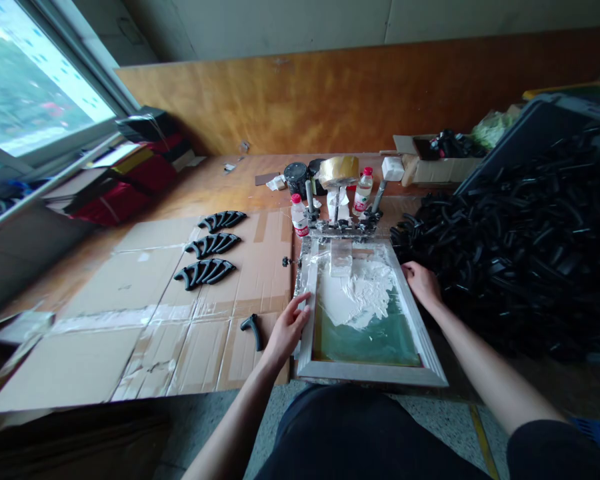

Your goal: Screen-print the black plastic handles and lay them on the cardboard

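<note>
A printing frame (373, 373) with a green mesh lies in front of me, thick white paste (367, 293) spread over its upper part. My left hand (289, 328) rests at the frame's left edge, fingers apart and holding nothing. Along the right edge is my right hand (422, 283), its fingers bent near the rim; what lies under the fingertips is hidden. A metal clamp (344, 228) holds the far end of the frame. One black curved part (253, 331) lies on the cardboard (205, 357) left of my left hand, and three rows of similar parts (206, 273) lie farther off.
A large heap of black parts (520, 260) fills the right side. Two bottles with red caps (363, 192), a tape roll (339, 171) and a black jar (296, 179) stand behind the clamp. Red boxes (113, 193) sit by the window, and an open carton (443, 170) is at the back right.
</note>
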Demonstrator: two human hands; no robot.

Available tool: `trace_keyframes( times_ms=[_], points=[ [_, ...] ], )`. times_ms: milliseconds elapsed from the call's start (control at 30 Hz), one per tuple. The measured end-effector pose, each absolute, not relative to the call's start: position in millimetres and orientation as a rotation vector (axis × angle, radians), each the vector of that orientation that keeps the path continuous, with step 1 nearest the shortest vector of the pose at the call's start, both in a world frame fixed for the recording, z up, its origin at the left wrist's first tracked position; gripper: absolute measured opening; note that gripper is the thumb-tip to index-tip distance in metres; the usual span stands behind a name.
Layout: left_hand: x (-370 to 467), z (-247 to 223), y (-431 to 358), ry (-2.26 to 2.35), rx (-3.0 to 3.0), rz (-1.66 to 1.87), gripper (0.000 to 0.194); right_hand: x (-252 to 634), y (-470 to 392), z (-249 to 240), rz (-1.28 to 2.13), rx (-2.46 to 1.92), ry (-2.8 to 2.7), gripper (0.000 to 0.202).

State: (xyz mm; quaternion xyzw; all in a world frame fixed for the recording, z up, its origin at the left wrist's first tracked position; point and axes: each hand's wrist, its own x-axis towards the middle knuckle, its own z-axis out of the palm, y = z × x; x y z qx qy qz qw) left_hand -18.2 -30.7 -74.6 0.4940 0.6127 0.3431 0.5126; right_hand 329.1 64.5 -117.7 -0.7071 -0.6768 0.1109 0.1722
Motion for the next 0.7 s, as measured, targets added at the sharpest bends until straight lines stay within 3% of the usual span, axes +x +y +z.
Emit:
trace_keyframes(
  times_ms=[67,200,433,567,700],
  points=[
    [-17.8,-100.5,-33.1,1.561,1.239,0.749,0.063,314.1,78.2,-102.9,0.213,-1.872,-1.873,0.028],
    [-17.2,-133.2,-29.8,1.695,1.355,0.63,0.058,243.3,95.4,-76.2,0.089,-1.43,-2.12,0.054],
    [-22.0,-147.9,-26.3,1.687,1.347,0.61,0.057,201.0,63.8,-85.0,0.236,-1.274,-2.596,0.004],
    [-22.0,-147.2,-26.7,1.688,1.323,0.618,0.055,229.5,29.8,-89.9,0.17,-0.795,-2.781,0.018],
    [-20.2,-141.0,-26.9,1.701,1.267,0.643,0.054,239.9,32.0,-80.9,0.25,-0.655,-2.854,0.013]
  ],
)
